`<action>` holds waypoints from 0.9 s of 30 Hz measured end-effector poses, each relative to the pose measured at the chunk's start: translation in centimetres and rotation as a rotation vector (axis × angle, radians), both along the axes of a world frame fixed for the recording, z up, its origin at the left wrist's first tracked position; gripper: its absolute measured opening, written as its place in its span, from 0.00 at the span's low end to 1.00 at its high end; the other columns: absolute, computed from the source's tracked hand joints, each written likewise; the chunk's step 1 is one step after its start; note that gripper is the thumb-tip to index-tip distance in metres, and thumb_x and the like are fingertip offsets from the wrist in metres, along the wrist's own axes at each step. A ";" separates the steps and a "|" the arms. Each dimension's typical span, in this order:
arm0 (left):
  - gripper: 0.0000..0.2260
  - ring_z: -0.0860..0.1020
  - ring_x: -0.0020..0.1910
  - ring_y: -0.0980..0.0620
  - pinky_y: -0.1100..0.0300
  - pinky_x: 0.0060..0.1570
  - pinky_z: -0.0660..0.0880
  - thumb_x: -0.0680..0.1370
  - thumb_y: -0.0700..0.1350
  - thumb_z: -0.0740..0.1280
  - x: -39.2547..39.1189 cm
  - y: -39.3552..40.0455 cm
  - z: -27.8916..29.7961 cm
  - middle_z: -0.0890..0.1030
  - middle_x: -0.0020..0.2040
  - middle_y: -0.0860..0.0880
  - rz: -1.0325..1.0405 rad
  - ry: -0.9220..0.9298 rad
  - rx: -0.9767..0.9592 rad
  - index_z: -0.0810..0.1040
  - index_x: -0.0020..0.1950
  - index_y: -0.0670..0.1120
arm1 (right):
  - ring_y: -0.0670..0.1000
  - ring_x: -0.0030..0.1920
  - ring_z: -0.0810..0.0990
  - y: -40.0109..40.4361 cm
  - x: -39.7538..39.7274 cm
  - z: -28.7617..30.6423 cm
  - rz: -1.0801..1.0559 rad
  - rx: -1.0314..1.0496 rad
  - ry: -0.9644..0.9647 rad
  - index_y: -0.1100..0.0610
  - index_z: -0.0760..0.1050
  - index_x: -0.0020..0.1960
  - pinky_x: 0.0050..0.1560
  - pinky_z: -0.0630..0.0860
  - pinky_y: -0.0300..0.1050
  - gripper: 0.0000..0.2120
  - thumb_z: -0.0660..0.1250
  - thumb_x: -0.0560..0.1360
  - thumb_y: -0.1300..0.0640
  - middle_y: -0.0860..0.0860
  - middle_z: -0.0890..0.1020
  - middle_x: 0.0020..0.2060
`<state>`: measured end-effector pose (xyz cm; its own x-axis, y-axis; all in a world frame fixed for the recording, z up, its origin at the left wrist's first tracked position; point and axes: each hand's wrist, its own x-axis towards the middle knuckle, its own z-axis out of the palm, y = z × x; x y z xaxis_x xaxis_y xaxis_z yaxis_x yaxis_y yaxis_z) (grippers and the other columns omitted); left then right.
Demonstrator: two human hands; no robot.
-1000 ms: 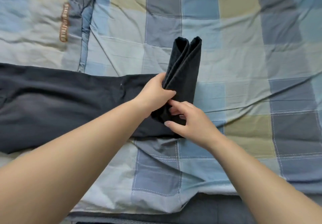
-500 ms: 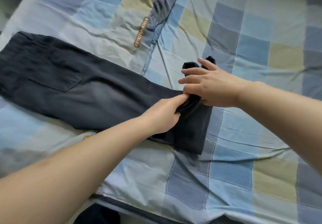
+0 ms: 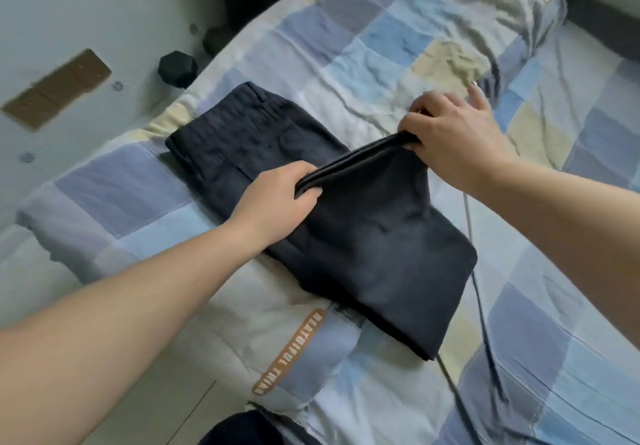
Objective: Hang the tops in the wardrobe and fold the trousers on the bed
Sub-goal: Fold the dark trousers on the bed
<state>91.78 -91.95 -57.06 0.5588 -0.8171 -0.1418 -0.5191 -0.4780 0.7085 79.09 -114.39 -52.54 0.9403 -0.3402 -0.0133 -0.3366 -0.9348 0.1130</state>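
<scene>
The dark trousers [image 3: 363, 236] lie folded over on the checked bed cover [image 3: 398, 46], waistband end toward 11 o'clock, fold toward 5 o'clock. The left hand [image 3: 280, 198] pinches the raised hem edge at its 8 o'clock end; the right hand [image 3: 453, 136] grips the same edge at 2 o'clock, little finger stretched out. A dumbbell [image 3: 177, 68] sits on the floor at 11 o'clock beside the bed, and a brown label [image 3: 291, 351] shows on the cover at 6 o'clock

A bed [image 3: 398, 46] under a checked blue quilt [image 3: 554, 306] carries dark folded trousers [image 3: 363, 236].
</scene>
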 end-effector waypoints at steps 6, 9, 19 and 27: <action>0.01 0.76 0.39 0.62 0.69 0.38 0.69 0.76 0.50 0.67 11.4 3.1 0.8 0.78 0.38 0.58 0.147 -0.038 -0.021 0.76 0.45 0.56 | 0.59 0.64 0.69 2.3 14.3 -0.6 0.010 0.034 -0.093 0.52 0.75 0.59 0.69 0.54 0.63 0.11 0.60 0.79 0.56 0.55 0.70 0.65; 0.01 0.74 0.34 0.67 0.76 0.33 0.66 0.75 0.49 0.69 16.8 4.0 0.3 0.77 0.34 0.59 0.232 -0.051 -0.028 0.78 0.45 0.53 | 0.60 0.63 0.69 3.2 19.9 -1.7 0.024 0.033 -0.085 0.53 0.74 0.60 0.69 0.56 0.62 0.12 0.59 0.78 0.59 0.55 0.70 0.64; 0.08 0.77 0.49 0.52 0.57 0.50 0.73 0.74 0.50 0.70 24.6 5.9 -7.9 0.79 0.45 0.54 0.306 -0.005 0.167 0.78 0.52 0.51 | 0.59 0.67 0.66 5.6 29.0 -8.4 -0.027 0.081 0.049 0.52 0.70 0.65 0.70 0.55 0.62 0.19 0.61 0.76 0.64 0.56 0.67 0.68; 0.23 0.71 0.62 0.42 0.46 0.62 0.67 0.74 0.45 0.71 24.5 5.9 -10.0 0.74 0.62 0.46 0.272 -0.278 0.337 0.71 0.69 0.49 | 0.54 0.76 0.52 8.5 21.0 -13.2 -0.630 0.669 -0.185 0.53 0.49 0.77 0.74 0.54 0.56 0.30 0.59 0.79 0.56 0.54 0.52 0.77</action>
<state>116.24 -86.07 -67.04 0.7990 -0.5713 -0.1876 -0.4910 -0.8000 0.3448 100.11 -105.88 -65.72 0.5923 -0.7630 -0.2588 -0.7616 -0.4254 -0.4889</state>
